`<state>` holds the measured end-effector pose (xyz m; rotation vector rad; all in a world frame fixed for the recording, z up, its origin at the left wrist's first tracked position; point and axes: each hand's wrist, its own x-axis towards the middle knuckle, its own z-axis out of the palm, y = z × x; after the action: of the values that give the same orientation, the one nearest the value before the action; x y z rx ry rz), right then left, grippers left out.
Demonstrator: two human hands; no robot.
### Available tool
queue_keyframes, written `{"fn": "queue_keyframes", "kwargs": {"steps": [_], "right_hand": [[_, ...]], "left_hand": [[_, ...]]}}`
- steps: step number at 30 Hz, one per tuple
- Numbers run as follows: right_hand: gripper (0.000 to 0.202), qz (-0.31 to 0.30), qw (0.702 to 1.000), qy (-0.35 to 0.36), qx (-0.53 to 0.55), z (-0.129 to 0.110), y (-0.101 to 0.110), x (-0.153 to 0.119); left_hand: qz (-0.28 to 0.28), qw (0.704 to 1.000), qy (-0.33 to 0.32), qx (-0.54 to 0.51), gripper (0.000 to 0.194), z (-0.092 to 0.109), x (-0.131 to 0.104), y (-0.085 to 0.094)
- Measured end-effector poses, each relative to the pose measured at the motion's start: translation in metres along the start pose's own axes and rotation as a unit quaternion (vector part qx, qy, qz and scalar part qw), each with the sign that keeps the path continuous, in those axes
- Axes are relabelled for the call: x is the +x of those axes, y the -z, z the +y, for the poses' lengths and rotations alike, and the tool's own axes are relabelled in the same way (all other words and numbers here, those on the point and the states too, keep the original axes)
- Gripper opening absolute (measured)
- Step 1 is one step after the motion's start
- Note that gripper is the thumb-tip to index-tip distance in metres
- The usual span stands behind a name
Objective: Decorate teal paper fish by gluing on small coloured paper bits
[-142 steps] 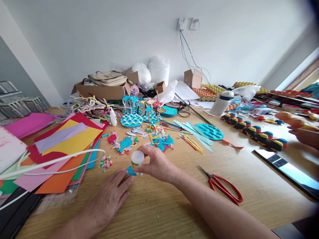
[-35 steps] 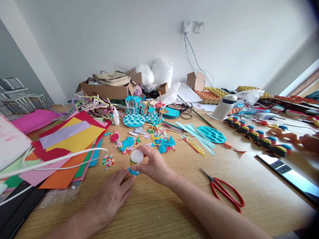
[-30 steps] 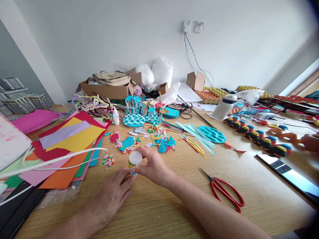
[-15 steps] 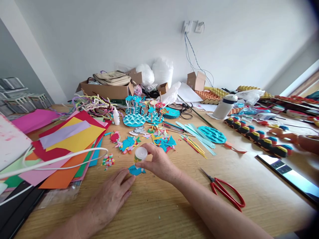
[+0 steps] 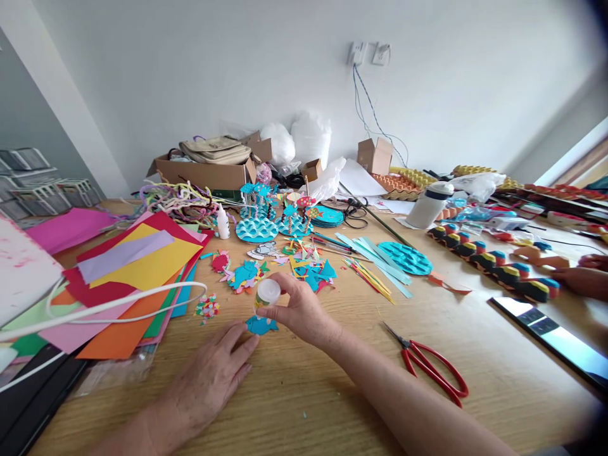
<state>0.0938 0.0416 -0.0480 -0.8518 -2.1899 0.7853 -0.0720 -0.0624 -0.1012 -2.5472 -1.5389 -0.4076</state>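
Observation:
A blue paper fish (image 5: 261,326) lies on the wooden table. My right hand (image 5: 299,310) grips a small tube with a whitish round end (image 5: 269,291), held upright over the fish's upper part. My left hand (image 5: 221,364) rests on the table with its fingers stretched out, the fingertips at the fish's lower left edge. Small coloured paper dots (image 5: 208,307) are heaped just left of the fish. Behind it are blue and red paper fish cutouts (image 5: 244,275) among paper scraps.
Red-handled scissors (image 5: 434,367) lie at the right, near my right forearm. Coloured paper sheets (image 5: 137,259) and a white cable (image 5: 142,294) are at the left. A white glue bottle (image 5: 223,223) stands behind. Another person's hand (image 5: 582,278) is at the right edge.
The other person's hand at the right edge has moved, and more of it shows. My own hands and the tube stay nearly where they were.

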Motion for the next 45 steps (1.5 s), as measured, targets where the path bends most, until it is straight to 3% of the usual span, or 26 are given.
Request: {"fn": "queue_keyframes", "kwargs": {"steps": [17,23,29,45], "right_hand": [[0.029,-0.002,1.0,0.019,0.016,0.002,-0.006,0.002],[0.03,-0.004,1.0,-0.01,-0.003,0.001,-0.001,0.002],[0.028,0.001,1.0,0.024,0.006,0.003,-0.006,0.004],[0.028,-0.011,1.0,0.008,0.008,0.003,0.007,0.002]], "left_hand": [[0.01,1.0,0.008,-0.019,0.029,0.0,0.0,0.0],[-0.001,1.0,0.013,-0.029,0.03,0.0,0.0,0.0],[0.014,1.0,0.01,-0.02,0.03,-0.002,-0.002,-0.005],[0.007,1.0,0.0,-0.005,0.031,-0.002,-0.001,-0.004]]}}
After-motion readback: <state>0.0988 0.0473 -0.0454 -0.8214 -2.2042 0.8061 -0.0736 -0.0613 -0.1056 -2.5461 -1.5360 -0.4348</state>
